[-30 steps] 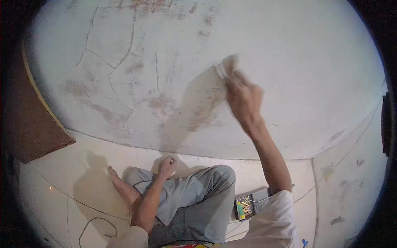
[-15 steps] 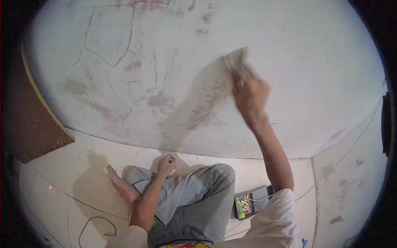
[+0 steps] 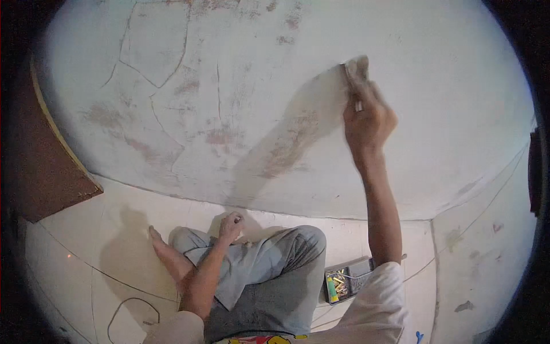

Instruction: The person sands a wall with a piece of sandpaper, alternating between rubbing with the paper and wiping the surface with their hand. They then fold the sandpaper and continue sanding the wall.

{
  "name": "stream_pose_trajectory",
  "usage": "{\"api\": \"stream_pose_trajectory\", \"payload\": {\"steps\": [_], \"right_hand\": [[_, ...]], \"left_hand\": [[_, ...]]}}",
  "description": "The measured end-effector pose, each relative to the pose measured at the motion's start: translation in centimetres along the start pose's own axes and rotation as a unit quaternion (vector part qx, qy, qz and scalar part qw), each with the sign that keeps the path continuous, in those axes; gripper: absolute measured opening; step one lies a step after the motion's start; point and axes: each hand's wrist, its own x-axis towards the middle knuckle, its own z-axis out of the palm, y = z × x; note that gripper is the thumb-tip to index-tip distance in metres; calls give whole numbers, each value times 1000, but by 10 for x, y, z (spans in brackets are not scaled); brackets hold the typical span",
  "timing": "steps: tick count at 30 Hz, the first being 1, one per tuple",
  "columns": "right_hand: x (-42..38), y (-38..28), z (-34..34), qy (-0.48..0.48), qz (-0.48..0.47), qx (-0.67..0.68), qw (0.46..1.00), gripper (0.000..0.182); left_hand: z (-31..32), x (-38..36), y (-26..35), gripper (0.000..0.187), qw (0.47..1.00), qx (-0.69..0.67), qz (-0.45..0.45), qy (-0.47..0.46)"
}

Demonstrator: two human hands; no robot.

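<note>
My right hand [image 3: 369, 120] is raised against the white wall [image 3: 447, 114], fingers wrapped round a flat scraper, probably a putty knife [image 3: 358, 67]. Its broad greyish end meets the wall or is very close to it; motion blurs the detail. A small white part shows between my fingers. My left hand [image 3: 231, 226] is closed low down, by my bent knee and the foot of the wall; what it holds, if anything, is hidden. Brownish scuffed patches [image 3: 292, 143] and thin cracks mark the wall left of my right hand.
A black tray [image 3: 326, 289] with small yellowish pieces and a green item lies on the tiled floor [image 3: 409, 241] beside my right thigh. A brown board [image 3: 57, 178] stands at the left. Dark cable [image 3: 123, 304] loops on the floor. A side wall [image 3: 481, 269] rises at right.
My right hand has moved right and slightly up along the wall with the putty knife. My left hand stays by my knee, still closed.
</note>
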Motion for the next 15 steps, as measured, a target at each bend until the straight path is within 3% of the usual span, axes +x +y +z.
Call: {"api": "stream_pose_trajectory", "payload": {"steps": [2,3,4,6,7,11,12,15], "right_hand": [[-18,-3,21,36,-244,2,969,19],[-28,-12,20,-37,-230,-9,973,9],[-21,-8,13,-34,-229,-11,973,9],[-4,5,4,39,-119,4,992,11],[-6,5,9,38,-121,5,992,11],[-28,-3,30,-2,-277,22,961,21],[-25,0,23,1,-275,19,961,21],[5,2,-5,18,-42,16,999,13]], "left_hand": [[-2,3,4,23,1000,-2,-23,-6],[-1,2,3,23,1000,-1,-22,-8],[-1,4,2,22,1000,0,-16,-9],[0,8,-8,22,1000,-2,-14,-7],[3,13,-17,26,1000,8,-9,-13],[0,16,-16,33,999,14,-29,-40],[1,15,-15,33,999,16,-25,-41],[1,8,-11,27,1000,-9,7,-4]]}}
